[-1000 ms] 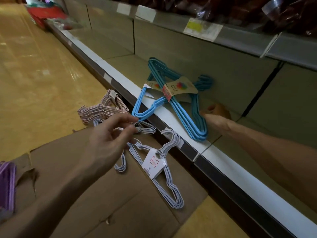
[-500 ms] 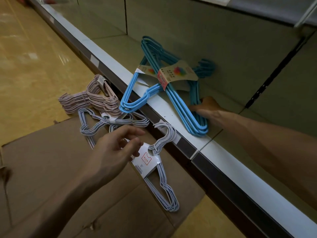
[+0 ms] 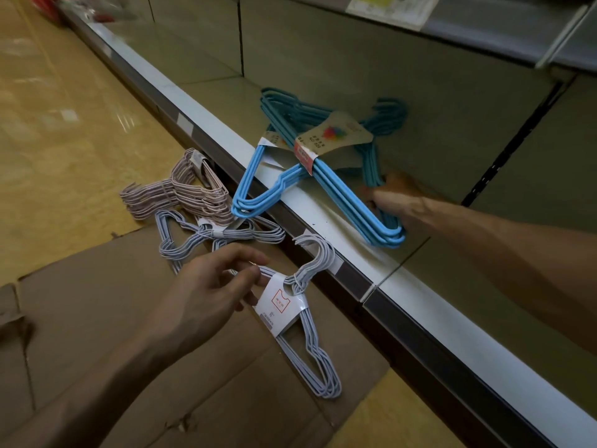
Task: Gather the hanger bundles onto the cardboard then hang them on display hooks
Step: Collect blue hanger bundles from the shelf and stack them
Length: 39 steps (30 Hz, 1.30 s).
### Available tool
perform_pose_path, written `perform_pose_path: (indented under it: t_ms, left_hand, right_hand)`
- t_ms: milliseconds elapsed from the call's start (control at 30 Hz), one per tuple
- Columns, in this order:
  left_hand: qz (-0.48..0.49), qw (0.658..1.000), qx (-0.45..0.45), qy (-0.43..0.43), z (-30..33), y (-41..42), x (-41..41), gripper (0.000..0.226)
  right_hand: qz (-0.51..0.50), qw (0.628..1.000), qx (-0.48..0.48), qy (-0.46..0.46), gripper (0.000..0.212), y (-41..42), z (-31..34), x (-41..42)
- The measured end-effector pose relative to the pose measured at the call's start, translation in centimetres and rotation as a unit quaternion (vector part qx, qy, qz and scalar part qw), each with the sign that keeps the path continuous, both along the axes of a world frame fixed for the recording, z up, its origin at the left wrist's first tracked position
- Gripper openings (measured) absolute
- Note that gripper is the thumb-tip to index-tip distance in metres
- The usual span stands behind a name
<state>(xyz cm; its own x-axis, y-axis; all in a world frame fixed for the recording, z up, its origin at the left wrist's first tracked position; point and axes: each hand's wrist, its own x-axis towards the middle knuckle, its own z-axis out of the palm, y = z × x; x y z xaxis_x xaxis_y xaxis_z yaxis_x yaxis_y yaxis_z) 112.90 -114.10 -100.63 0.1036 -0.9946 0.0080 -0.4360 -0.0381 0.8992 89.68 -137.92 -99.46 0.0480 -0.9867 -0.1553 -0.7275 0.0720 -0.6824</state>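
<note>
Two overlapping blue hanger bundles (image 3: pixel 326 182) with a card label lie on the bottom shelf, one end hanging over the shelf edge (image 3: pixel 310 208). My right hand (image 3: pixel 392 197) grips the wires at the blue bundle's right side. A lilac hanger bundle (image 3: pixel 310 354) with a white label lies on the flattened cardboard (image 3: pixel 97 305). My left hand (image 3: pixel 210 292) hovers at its upper arm, fingers loosely curled, fingertips beside the label. A second lilac bundle (image 3: pixel 193 236) and a pink bundle (image 3: pixel 181 192) lie further left.
The empty shelf board runs diagonally from top left to bottom right, with a dark kick strip (image 3: pixel 403 334) below it. An upper shelf rail with a price tag (image 3: pixel 387 8) hangs overhead. Yellow floor (image 3: pixel 64 124) spreads left; red goods (image 3: pixel 48 8) sit far off.
My left hand has come down and right, from above the second lilac bundle to the labelled one. My right hand has moved round the blue bundle's wires. No bundle has moved.
</note>
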Motion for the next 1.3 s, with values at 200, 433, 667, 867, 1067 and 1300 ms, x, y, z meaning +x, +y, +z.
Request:
perform_pose_path:
  t_ms: [200, 433, 667, 867, 1067, 1300]
  left_hand:
    - [0.035, 0.999, 0.012, 0.034, 1.2, 1.5, 0.8, 0.018]
    - [0.147, 0.976, 0.022, 0.159, 3.7, 3.3, 2.7, 0.016]
    - [0.25, 0.919, 0.017, 0.305, 6.6, 5.5, 4.9, 0.025]
    - [0.294, 0.835, -0.049, 0.462, 9.0, 7.3, 5.8, 0.025]
    - [0.332, 0.778, -0.13, 0.517, 9.9, 8.9, 7.2, 0.028]
    - [0.359, 0.748, -0.189, 0.525, 10.7, 11.3, 9.4, 0.042]
  right_hand:
    - [0.063, 0.996, 0.04, -0.045, 0.024, 3.0, 2.6, 0.8]
    - [0.181, 0.978, 0.021, -0.103, 0.013, 8.8, 4.8, 4.8]
    - [0.263, 0.959, 0.021, -0.106, 0.007, 13.0, 6.6, 8.4]
    - [0.316, 0.938, 0.044, -0.132, 0.019, 16.8, 6.8, 11.7]
    - [0.402, 0.911, -0.018, -0.087, 0.018, 21.1, 7.4, 13.8]
    - [0.464, 0.872, 0.012, -0.156, 0.053, 24.8, 9.0, 15.2]
